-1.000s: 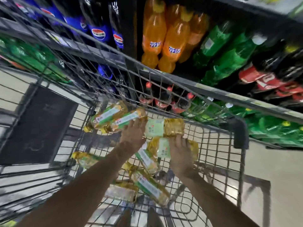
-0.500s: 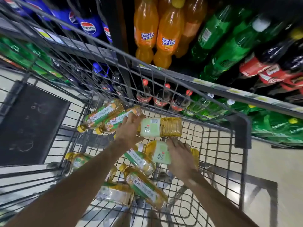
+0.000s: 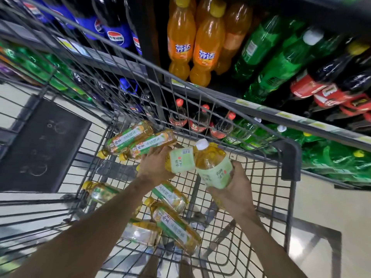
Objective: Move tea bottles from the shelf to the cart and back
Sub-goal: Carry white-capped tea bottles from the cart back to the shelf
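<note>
Both my hands are inside the wire cart (image 3: 267, 207). My left hand (image 3: 154, 167) grips a yellow tea bottle with a pale green label (image 3: 180, 160), held sideways above the cart floor. My right hand (image 3: 234, 189) grips a second tea bottle (image 3: 213, 165), lifted and tilted with its white cap pointing up and away. Several more tea bottles lie on the cart floor: two at the far left (image 3: 130, 138), others close below my arms (image 3: 174, 223).
Shelves just beyond the cart hold orange soda bottles (image 3: 192, 43), green bottles (image 3: 281, 57), dark cola bottles with blue labels (image 3: 114, 35) and red-labelled ones (image 3: 321, 91). A dark floor mat (image 3: 44, 145) lies left of the cart.
Both hands have lifted their tea bottles off the cart floor. The right bottle has swung from lying flat to tilted cap-up. The view has shifted closer.
</note>
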